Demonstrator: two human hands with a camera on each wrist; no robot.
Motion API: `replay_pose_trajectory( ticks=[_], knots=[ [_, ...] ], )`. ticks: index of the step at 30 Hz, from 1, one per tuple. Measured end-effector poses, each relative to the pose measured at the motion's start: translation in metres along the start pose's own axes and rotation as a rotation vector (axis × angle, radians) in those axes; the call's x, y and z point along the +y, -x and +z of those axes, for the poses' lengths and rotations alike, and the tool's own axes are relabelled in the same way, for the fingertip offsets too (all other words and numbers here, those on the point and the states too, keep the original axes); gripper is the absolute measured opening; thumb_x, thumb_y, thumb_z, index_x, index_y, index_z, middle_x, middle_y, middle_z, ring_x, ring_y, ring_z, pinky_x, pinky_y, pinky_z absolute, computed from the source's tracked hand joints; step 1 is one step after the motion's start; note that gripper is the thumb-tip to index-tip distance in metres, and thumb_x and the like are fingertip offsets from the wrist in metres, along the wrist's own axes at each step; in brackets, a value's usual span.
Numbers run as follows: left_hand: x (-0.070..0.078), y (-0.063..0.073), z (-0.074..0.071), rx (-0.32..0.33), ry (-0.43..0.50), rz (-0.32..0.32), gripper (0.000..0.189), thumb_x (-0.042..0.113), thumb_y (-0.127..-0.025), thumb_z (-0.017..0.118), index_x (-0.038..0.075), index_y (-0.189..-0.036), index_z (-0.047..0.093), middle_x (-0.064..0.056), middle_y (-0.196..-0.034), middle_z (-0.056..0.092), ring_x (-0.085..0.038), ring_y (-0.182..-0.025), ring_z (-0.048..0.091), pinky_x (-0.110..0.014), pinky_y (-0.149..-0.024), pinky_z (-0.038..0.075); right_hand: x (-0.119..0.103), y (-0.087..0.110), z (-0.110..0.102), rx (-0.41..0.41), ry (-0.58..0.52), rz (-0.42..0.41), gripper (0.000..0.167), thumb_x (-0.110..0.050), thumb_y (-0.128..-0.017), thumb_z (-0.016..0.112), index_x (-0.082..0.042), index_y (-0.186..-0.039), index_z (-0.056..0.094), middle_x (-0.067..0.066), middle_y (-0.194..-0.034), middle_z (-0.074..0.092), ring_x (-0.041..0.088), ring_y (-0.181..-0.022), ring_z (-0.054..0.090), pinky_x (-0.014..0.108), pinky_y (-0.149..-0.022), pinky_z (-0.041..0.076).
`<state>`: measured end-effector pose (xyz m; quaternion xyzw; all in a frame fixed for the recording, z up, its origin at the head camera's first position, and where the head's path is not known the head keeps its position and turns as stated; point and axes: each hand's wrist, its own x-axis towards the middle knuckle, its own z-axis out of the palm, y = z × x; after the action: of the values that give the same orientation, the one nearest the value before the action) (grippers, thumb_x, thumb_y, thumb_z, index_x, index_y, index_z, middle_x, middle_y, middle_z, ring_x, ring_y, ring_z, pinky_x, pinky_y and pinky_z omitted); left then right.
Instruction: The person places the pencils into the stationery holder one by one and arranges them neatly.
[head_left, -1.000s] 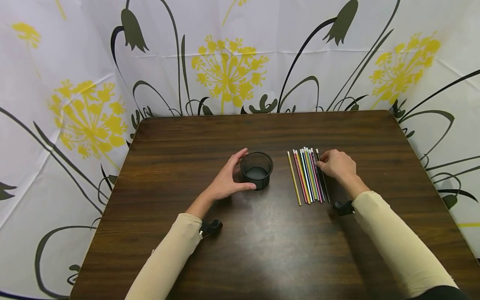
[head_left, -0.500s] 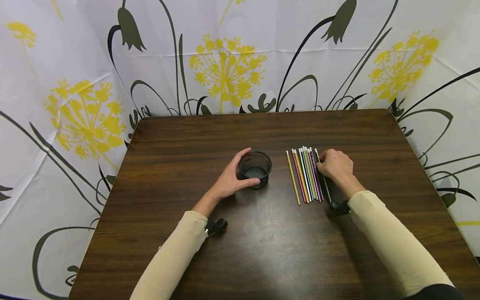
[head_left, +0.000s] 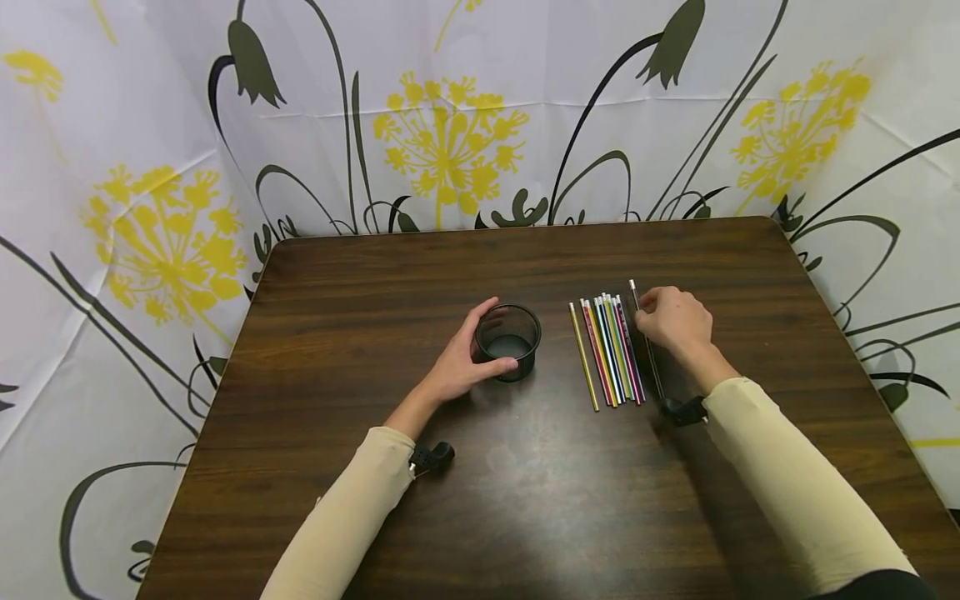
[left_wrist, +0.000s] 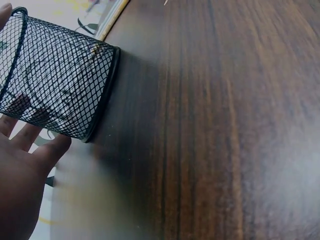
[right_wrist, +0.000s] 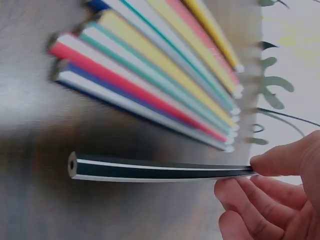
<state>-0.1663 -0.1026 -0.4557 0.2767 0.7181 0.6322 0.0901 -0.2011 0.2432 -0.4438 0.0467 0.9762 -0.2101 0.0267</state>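
My left hand (head_left: 453, 365) holds a black mesh pencil cup (head_left: 517, 372) from its left side, thumb at the near side and fingers round the far side. The cup stands upright on the table in the head view; its mesh wall (left_wrist: 65, 75) meets my fingers in the left wrist view. Farther right, my right hand (head_left: 677, 321) pinches a black pencil with white stripes (right_wrist: 150, 170) near its white-tipped end. The unsharpened end of that pencil points back towards my wrist camera. Just left of it lies a row of several coloured pencils (head_left: 611, 350).
A yellow pencil (head_left: 582, 357) lies slightly apart at the left of the row, between it and the cup. The dark wooden table (head_left: 360, 292) ends at the back against a white floral curtain (head_left: 555, 75).
The right hand has taken hold of the black striped pencil and shifted it slightly away from me, past the row's far ends. My left hand stays at the cup.
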Motion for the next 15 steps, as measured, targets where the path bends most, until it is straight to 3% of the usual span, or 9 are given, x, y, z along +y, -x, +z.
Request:
replay_pose_trajectory(
  ticks=[10, 15],
  knots=[
    [-0.003, 0.001, 0.001, 0.025, -0.027, 0.02, 0.087, 0.002, -0.084, 0.075, 0.003, -0.153, 0.022, -0.028, -0.147, 0.037, -0.043, -0.137, 0.032, -0.065, -0.104, 0.029, -0.041, 0.005, -0.033, 0.187, -0.182, -0.104, 0.033, -0.027, -0.094, 0.059, -0.011, -0.122, 0.068, 0.009, -0.1, 0.073, 0.028, -0.088, 0.066, 0.047, -0.069, 0.045],
    [-0.002, 0.001, 0.002, 0.025, -0.046, 0.014, 0.086, 0.001, -0.084, 0.074, 0.003, -0.153, 0.022, -0.027, -0.147, 0.038, -0.042, -0.137, 0.033, -0.064, -0.104, 0.031, -0.067, 0.012, -0.04, 0.241, -0.334, -0.177, 0.033, -0.024, -0.094, 0.062, -0.008, -0.122, 0.069, 0.009, -0.095, 0.073, 0.025, -0.087, 0.069, 0.04, -0.071, 0.047]
  ],
)
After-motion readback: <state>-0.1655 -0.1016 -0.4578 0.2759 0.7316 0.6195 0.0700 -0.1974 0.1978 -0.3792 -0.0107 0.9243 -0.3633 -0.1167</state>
